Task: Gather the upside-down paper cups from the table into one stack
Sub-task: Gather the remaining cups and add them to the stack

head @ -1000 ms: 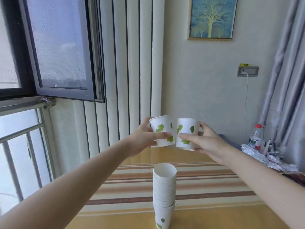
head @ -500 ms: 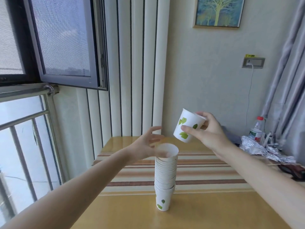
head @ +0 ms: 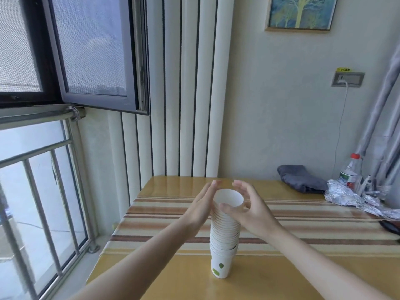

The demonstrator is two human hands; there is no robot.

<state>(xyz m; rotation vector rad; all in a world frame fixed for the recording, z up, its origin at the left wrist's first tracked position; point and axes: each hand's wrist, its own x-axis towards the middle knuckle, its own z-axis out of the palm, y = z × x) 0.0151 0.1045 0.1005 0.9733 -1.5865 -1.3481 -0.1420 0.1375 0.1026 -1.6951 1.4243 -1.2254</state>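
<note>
A tall stack of white paper cups (head: pixel 224 234) with green leaf prints stands mouth-up on the yellow striped table (head: pixel 281 267), near the front middle. The top cup (head: pixel 229 198) sits nested in the stack with its open mouth facing up. My right hand (head: pixel 253 211) grips this top cup, thumb on its front wall and fingers curled behind it. My left hand (head: pixel 201 208) lies flat against the left side of the stack's upper part, fingers straight and apart. No loose cups show on the table.
At the back right of the table lie a folded grey cloth (head: pixel 303 178), crumpled foil (head: pixel 350 195) and a plastic bottle (head: pixel 350 172). A dark object (head: pixel 389 226) sits at the right edge. An open window sash (head: pixel 97 50) and metal railing are on the left.
My left hand set its cup on the stack, then my right hand brought its cup down onto the top. Both hands now close in around the stack's top.
</note>
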